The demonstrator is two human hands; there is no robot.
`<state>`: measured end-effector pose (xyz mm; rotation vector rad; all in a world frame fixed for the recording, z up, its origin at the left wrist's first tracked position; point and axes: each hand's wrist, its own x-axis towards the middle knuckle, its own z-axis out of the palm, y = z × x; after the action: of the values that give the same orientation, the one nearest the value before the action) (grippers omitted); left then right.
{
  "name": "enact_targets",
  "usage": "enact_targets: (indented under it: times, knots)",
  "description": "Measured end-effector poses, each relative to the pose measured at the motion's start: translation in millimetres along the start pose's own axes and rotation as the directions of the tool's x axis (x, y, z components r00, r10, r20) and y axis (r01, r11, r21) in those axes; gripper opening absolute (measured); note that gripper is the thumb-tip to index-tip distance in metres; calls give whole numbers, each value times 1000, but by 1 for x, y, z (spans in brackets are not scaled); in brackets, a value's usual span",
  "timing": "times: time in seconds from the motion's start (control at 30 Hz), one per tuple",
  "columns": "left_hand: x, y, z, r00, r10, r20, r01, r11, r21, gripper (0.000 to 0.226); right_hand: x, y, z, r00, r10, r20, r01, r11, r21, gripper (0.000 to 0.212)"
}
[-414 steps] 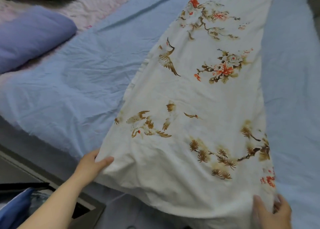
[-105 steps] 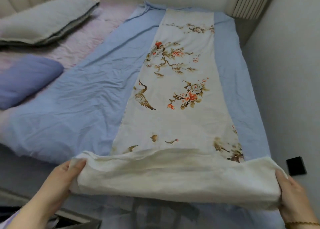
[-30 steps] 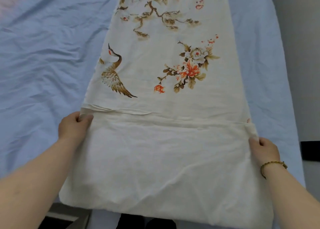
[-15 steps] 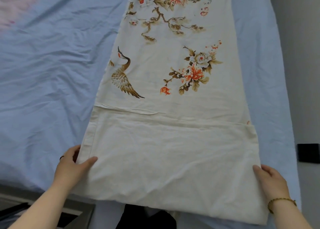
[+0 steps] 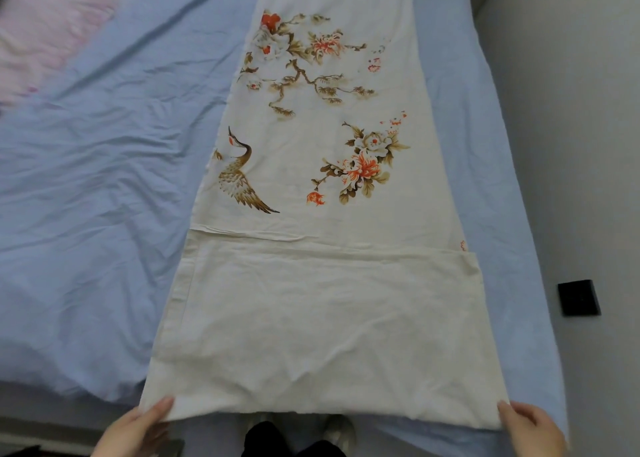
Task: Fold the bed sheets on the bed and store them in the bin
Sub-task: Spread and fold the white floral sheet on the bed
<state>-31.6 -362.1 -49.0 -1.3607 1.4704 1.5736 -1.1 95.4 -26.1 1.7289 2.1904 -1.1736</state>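
A long white bed sheet, printed with orange flowers and a crane, lies as a narrow strip down the bed. Its near end is folded back over itself, plain side up. My left hand pinches the near left corner of that fold, thumb on top. At the near right corner my right hand grips the cloth in the same way. No bin is in view.
Under the white sheet a wrinkled light blue sheet covers the bed. Pink bedding shows at the far left. A grey wall runs along the bed's right side, with a small black square on it.
Both hands slid back from the fold's far edge to its near corners. The view has pulled back and shows more of the strip.
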Motion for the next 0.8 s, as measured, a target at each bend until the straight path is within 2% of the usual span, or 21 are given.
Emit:
enact_targets:
  times: [0.1,0.2,0.27,0.33,0.4,0.5,0.6,0.7,0.8]
  knots:
    - [-10,2,11,999,-27,-36,15,950,-312,38,6,5,0,996,71,57,-77,990,121,25]
    - [-18,-2,17,999,-34,-29,20,920,-392,45,1,7,5,953,206,223,-259,934,245,12]
    - [-15,-4,20,995,-19,-97,-29,884,-466,48,-2,10,4,937,247,246,-304,924,230,21]
    - [-21,1,24,992,14,-125,-78,846,-527,47,-5,11,-1,939,261,222,-302,937,177,42]
    - [-29,11,26,993,63,-105,-113,796,-595,46,-10,7,-11,951,237,200,-275,942,191,60]
    - [-57,27,21,981,181,-71,-192,832,-521,46,-24,-2,-26,974,133,185,-184,938,293,44]
    - [-85,43,17,951,306,-48,-287,812,-508,41,-48,-16,-35,968,-4,250,-120,870,478,13]
    - [-114,55,13,912,406,-57,-374,770,-517,32,-74,-29,-49,953,-69,294,-131,784,607,15]
    - [-139,59,5,890,454,-48,-404,734,-546,36,-94,-36,-64,942,-116,315,-130,738,662,15]
